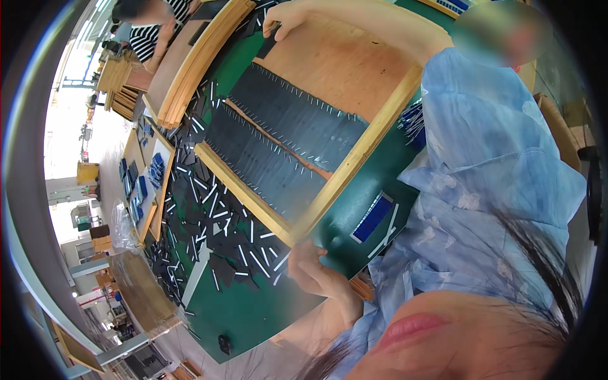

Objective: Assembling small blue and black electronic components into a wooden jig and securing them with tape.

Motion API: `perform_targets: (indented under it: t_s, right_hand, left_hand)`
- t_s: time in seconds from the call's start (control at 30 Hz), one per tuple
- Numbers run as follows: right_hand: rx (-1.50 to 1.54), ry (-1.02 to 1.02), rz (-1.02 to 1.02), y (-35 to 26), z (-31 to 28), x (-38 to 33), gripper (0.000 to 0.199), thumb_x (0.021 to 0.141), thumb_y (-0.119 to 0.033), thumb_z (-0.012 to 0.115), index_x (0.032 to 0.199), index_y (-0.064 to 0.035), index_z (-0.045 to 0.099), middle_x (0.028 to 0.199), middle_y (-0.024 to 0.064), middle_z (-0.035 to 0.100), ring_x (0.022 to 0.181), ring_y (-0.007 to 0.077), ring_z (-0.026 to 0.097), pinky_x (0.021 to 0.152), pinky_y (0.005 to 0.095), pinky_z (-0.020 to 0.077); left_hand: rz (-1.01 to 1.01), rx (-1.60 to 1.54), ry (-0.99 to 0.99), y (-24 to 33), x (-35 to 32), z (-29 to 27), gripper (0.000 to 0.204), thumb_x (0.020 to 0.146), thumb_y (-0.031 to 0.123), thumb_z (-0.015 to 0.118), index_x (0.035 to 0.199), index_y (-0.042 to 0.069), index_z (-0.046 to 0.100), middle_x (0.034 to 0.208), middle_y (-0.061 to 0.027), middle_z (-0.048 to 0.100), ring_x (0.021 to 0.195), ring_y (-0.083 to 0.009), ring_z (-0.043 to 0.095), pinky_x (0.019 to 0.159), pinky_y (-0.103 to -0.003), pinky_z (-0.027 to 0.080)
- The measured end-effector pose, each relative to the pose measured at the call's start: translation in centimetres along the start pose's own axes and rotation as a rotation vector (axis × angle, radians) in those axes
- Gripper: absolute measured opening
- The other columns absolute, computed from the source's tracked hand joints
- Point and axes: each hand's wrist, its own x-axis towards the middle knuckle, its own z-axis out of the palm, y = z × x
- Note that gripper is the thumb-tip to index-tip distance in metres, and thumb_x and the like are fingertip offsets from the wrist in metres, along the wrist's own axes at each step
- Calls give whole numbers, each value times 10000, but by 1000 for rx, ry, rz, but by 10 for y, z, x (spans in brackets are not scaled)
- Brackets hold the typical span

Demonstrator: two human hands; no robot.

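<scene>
A shallow wooden tray [354, 161] with pale raised rails lies aslant on the green table [237, 316]. Inside are rows of dark flat strips [297, 114] with short white tips along their edges; bare brown board [335, 63] shows beside them. My left hand [313, 269], fingers curled, is at the tray's near corner and appears to grip it. Reaching across the top of the view, my right hand [285, 22] is over the tray's far side, fingers bent down. A dark piece [267, 47] shows just under those fingers; whether they pinch it is unclear.
Loose dark pieces and white strips [221, 234] litter the table left of the tray. A blue panel [372, 217] lies by my body, and a blue bundle [413, 123] beside the rail. Stacked wooden strips [202, 63] stand beyond; another person [155, 38] sits far left.
</scene>
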Motion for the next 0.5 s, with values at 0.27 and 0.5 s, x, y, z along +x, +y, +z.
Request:
perform_targets:
  t_s: [0.27, 0.5]
  right_hand:
    - [-42, -6, -33, -5, -1, 2, 380, 724, -227, 738, 1026, -7, 667, 908, 120, 690, 786, 186, 643, 703, 323, 508]
    - [18, 109, 53, -22, -1, -8, 356, 742, -202, 731, 1027, 0, 664, 913, 121, 690, 789, 165, 643, 702, 311, 509]
  left_hand:
    - [25, 71, -25, 4, -3, -7, 331, 966, 203, 402, 935, -81, 571, 704, -87, 574, 607, -135, 510, 572, -240, 374]
    - [-20, 190, 7, 5, -20, -23, 283, 959, 167, 427, 965, -67, 586, 770, -105, 607, 747, -171, 561, 696, -296, 427]
